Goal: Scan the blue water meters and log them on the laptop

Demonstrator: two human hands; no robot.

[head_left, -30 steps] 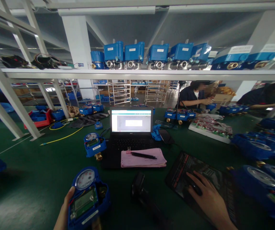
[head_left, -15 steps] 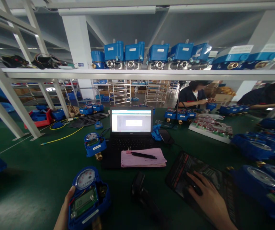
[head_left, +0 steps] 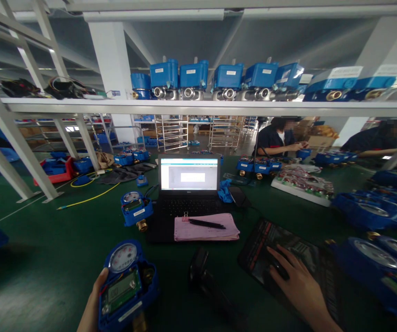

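Note:
My left hand (head_left: 96,297) grips the left side of a blue water meter (head_left: 129,281). The meter has a round dial at the top, a bare circuit board with a small display, and a brass fitting below. Most of my left fingers are hidden behind it. To the right, my right hand (head_left: 297,283) rests over a black computer mouse (head_left: 280,269), which lies on a dark printed mouse pad (head_left: 259,251). Between my hands lies a black handheld scanner (head_left: 203,276). Beyond it stands a laptop (head_left: 189,198) with its screen lit, showing a white box.
Pink papers (head_left: 205,228) with a clip and black pens lie on the laptop's front. Another blue meter (head_left: 136,208) stands left of it. Several meters (head_left: 375,263) crowd the right side. A shelf (head_left: 198,108) carrying blue units crosses above. Two people (head_left: 278,138) work across the bench.
My right hand and the mouse have shifted very slightly left. My left hand and the water meter have stayed in place.

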